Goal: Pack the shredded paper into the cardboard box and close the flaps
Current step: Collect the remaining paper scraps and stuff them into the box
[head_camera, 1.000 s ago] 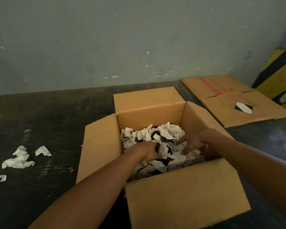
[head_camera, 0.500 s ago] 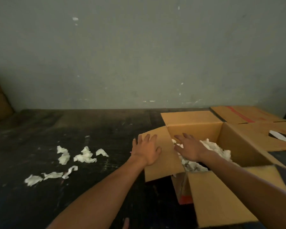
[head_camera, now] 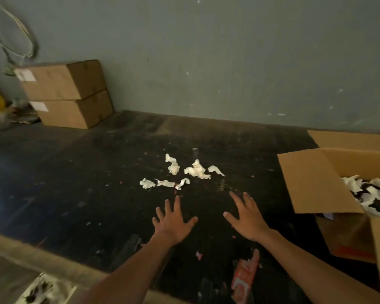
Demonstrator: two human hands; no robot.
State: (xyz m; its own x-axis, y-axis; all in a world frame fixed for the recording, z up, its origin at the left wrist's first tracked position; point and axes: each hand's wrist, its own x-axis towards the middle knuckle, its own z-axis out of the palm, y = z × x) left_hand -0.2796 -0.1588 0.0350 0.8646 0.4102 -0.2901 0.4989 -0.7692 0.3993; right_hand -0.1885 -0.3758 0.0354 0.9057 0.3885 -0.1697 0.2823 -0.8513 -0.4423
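Several loose scraps of white shredded paper (head_camera: 181,174) lie on the dark table (head_camera: 97,172) in the middle of the view. My left hand (head_camera: 172,220) and my right hand (head_camera: 246,218) hover just short of them, palms down, fingers spread, holding nothing. The open cardboard box (head_camera: 316,183) stands at the right edge with its flaps up. More shredded paper (head_camera: 369,194) fills its inside. The right part of the box is cut off by the frame.
Two closed cardboard boxes (head_camera: 68,95) are stacked at the back left against the grey wall. A red wrapper (head_camera: 242,279) lies on the table near my right forearm. The table's front edge (head_camera: 31,249) runs across the lower left, with printed paper (head_camera: 42,290) below it.
Both hands left the box and moved left over the table toward the loose scraps. The view swung left, so the box now sits at the right edge.
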